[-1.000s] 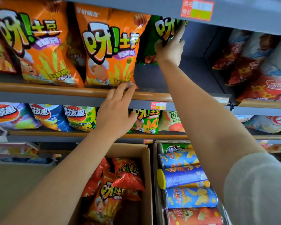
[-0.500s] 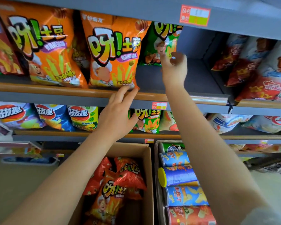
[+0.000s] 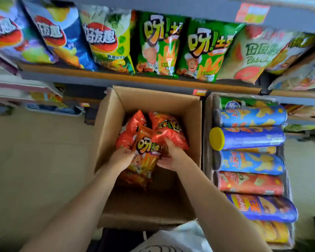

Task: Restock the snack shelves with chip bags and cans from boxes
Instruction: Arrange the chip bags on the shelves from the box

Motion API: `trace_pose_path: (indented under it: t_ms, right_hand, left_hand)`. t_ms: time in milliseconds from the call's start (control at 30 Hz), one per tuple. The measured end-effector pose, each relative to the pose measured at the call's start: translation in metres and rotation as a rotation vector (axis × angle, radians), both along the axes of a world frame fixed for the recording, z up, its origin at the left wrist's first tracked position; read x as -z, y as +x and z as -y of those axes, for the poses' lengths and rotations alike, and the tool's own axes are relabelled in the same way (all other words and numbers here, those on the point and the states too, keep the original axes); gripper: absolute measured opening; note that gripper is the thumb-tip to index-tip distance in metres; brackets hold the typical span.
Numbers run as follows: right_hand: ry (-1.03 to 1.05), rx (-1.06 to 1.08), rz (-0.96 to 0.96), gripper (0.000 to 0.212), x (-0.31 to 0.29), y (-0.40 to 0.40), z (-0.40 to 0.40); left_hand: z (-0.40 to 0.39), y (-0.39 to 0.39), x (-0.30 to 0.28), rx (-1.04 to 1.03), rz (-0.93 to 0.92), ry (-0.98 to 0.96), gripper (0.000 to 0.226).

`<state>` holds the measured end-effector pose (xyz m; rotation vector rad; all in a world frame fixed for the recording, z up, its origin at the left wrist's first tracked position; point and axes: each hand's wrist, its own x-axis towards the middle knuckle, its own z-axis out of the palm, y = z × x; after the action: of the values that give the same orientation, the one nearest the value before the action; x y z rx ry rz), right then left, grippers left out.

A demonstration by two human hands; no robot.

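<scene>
An open cardboard box [image 3: 153, 99] stands on the floor below the shelves, holding an orange chip bag [image 3: 145, 157] and red chip bags [image 3: 169, 128]. Both my hands are down inside it. My left hand [image 3: 121, 158] grips the orange bag's left edge, and my right hand [image 3: 171, 157] grips its right edge, partly over a red bag. To the right, a second box [image 3: 206, 135] holds several chip cans [image 3: 249, 137] lying on their sides, blue, red and yellow. The shelf above [image 3: 116, 75] carries upright chip bags, two of them green [image 3: 200, 50].
The beige floor [image 3: 35, 160] spreads left of the cardboard box. Lower shelves with flat packets [image 3: 44, 95] sit at the far left. More bags [image 3: 298, 75] fill the shelf at the right. My white garment [image 3: 176, 239] shows at the bottom edge.
Both hands came down from the upper shelf into the cardboard box and closed on the orange bag. The view tilted down, so the upper shelf is out of sight.
</scene>
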<state>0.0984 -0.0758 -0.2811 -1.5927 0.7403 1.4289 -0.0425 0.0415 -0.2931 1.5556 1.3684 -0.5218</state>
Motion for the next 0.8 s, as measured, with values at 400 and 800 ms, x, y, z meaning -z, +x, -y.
trace_pose_path:
  t_ms: [400, 800]
  right_hand:
    - [0.064, 0.585, 0.023, 0.059, 0.067, 0.029, -0.016]
    - [0.462, 0.378, 0.164, 0.053, -0.081, -0.007, 0.033]
  left_hand:
    - [0.003, 0.011, 0.115, -0.068, 0.194, -0.211, 0.082]
    - [-0.023, 0.01, -0.023, -0.241, 0.365, -0.327, 0.008]
